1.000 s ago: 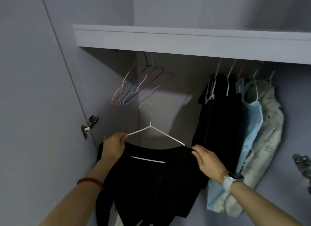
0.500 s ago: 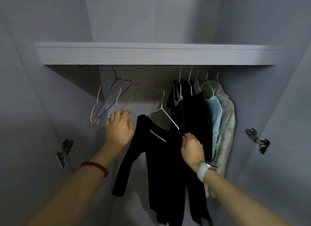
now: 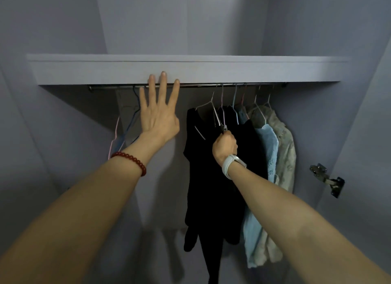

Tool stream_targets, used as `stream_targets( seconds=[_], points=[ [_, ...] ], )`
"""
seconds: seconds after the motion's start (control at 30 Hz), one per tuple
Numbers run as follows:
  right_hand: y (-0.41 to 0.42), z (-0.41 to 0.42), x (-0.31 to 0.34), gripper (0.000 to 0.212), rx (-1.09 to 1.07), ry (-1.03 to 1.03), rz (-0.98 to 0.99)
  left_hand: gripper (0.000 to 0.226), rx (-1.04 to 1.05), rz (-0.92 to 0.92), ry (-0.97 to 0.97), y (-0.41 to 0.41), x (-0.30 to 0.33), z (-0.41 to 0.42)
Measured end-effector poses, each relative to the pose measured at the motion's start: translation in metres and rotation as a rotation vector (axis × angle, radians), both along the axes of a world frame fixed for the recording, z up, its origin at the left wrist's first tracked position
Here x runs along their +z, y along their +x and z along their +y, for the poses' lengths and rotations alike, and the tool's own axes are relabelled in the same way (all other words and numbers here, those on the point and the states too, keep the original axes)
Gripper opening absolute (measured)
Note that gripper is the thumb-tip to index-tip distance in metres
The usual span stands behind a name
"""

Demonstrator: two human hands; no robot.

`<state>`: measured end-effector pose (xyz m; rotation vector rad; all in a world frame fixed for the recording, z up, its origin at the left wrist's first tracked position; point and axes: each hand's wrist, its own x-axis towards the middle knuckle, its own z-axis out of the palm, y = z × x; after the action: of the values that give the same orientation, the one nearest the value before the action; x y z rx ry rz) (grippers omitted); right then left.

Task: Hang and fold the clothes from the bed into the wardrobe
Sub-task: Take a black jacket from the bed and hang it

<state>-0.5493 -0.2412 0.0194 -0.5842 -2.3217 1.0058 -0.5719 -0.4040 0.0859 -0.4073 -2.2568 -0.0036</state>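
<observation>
While the left hand [image 3: 157, 116] spreads flat-fingered, the right hand [image 3: 225, 147] pinches the thin wire hanger [image 3: 213, 109] bearing the limp black top [image 3: 198, 178].

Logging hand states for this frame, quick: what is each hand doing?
Left hand: open, fingers spread straight, up by the grey shelf edge.
Right hand: closed, gripping the black garment at its white wire hanger.

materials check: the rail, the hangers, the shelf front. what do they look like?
Rail: looks like metal, with a bright, shiny highlight along a thin round bar.
White hanger holding the black top: thin bent wire, probably coated, since the colour is matte and even. The empty hangers on the left look the same in pink and blue.
Shelf: flat, smooth, matte pale board, likely painted or laminated; no grain shows.
</observation>
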Motion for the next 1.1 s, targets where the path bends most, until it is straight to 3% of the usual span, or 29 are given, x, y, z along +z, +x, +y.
stream_targets(
  seconds=[0.17, 0.4, 0.73, 0.9, 1.1],
  points=[
    [-0.033, 0.005, -0.013, 0.039, 0.012, 0.026, -0.033, 0.094, 0.04, 0.02, 0.01, -0.019, 0.001, 0.01],
    [-0.054, 0.011, 0.002, 0.025, 0.091, 0.122, -0.089, 0.097, 0.046, 0.021, 0.009, -0.022, 0.0, 0.014],
    [-0.005, 0.0, -0.023, 0.041, 0.271, 0.123, -0.062, 0.083, 0.001, -0.15, 0.031, 0.013, -0.015, 0.003],
    [0.045, -0.002, -0.03, 0.045, 0.345, 0.108, 0.02, 0.071, -0.031, -0.299, 0.198, 0.058, -0.052, -0.002],
    [0.126, -0.02, -0.07, 0.034, 0.581, 0.047, 0.036, 0.06, -0.021, -0.4, 0.505, 0.156, -0.117, -0.019]
  ],
)
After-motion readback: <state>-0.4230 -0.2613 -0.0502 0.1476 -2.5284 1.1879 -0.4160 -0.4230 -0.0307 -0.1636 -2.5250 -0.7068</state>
